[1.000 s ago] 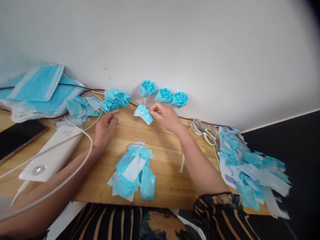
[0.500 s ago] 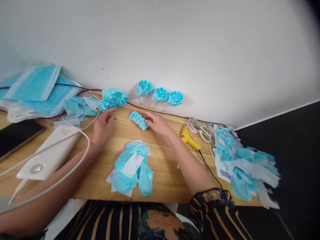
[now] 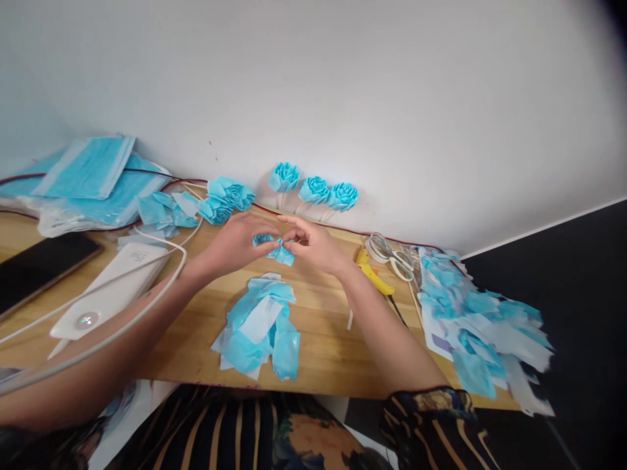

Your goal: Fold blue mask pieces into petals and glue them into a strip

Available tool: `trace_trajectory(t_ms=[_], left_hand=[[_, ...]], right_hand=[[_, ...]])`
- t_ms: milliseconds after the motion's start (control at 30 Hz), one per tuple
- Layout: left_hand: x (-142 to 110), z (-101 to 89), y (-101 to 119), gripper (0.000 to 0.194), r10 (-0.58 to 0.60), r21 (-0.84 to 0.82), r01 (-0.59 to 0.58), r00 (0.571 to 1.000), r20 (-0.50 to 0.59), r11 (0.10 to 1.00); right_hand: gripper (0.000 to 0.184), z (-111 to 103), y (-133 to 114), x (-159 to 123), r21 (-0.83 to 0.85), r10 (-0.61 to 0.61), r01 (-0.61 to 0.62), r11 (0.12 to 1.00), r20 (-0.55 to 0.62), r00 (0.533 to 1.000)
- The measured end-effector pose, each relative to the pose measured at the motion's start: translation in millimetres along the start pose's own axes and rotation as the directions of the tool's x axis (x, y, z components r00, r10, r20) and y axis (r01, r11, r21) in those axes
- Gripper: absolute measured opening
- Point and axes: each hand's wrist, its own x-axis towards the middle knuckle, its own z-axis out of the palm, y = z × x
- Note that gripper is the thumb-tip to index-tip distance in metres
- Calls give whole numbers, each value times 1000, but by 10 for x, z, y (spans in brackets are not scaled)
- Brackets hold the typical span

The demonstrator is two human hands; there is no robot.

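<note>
1. The left hand and right hand both pinch a crinkly blue strip.
2. The strip is between a blue pile and three blue flowers.
3. A yellow glue gun lies on the surface.

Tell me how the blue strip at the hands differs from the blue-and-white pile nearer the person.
The blue strip is small; the pile is larger, made of several pieces. The strip is bunched into folds; the pile's pieces lie loose and overlapping. The left hand and right hand touch the strip; neither touches the pile. Both show light blue.
</note>
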Motion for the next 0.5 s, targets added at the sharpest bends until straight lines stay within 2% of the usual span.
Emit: trace_trajectory(t_ms=[267, 433, 500], left_hand=[[103, 60, 65, 20, -49, -17, 50, 994, 94, 999], [145, 78, 106, 23, -78, -21, 81, 988, 133, 996], [174, 31, 109, 24, -104, -10, 107, 983, 153, 994]], right_hand=[[57, -1, 26, -80, -10, 31, -32, 999, -33, 999], [50, -80, 22, -144, 106, 89, -90, 990, 12, 996], [49, -131, 8, -189, 171, 127, -123, 977, -13, 992]])
